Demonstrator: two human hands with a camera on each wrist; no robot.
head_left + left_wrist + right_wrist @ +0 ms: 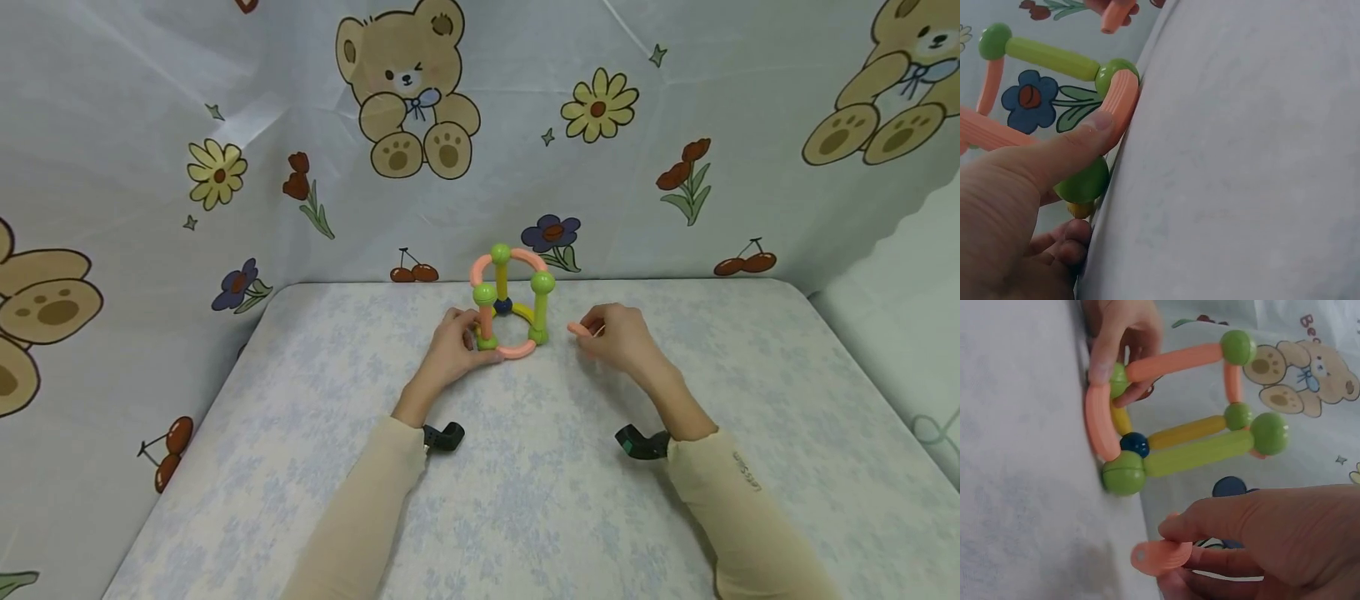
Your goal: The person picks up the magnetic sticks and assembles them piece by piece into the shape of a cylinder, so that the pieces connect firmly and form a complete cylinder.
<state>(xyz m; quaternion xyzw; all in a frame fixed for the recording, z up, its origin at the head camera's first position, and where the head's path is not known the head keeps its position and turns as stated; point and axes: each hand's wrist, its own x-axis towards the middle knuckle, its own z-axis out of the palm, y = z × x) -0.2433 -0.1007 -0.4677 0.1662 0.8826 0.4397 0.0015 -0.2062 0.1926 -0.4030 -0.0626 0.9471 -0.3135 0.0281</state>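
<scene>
A frame of magnetic rods and balls [541,312] stands upright on the table, with green balls, a dark blue ball [1135,445] at the base, and pink, yellow and light green rods. My left hand [452,343] holds its lower left corner, the thumb lying on a curved pink rod [1121,103] at the bottom. Curved pink rods [531,259] also run along the top. To the right of the frame, my right hand [621,335] pinches a loose curved pink rod [1160,557] between thumb and fingers, apart from the frame. One end shows a small metal dot.
The table [540,500] has a pale blue floral cover. Behind it hangs a white cloth [510,183] printed with bears and flowers. A black wrist camera [444,437] sits on the left wrist, another black camera [642,443] on the right. A cable [932,430] lies at far right.
</scene>
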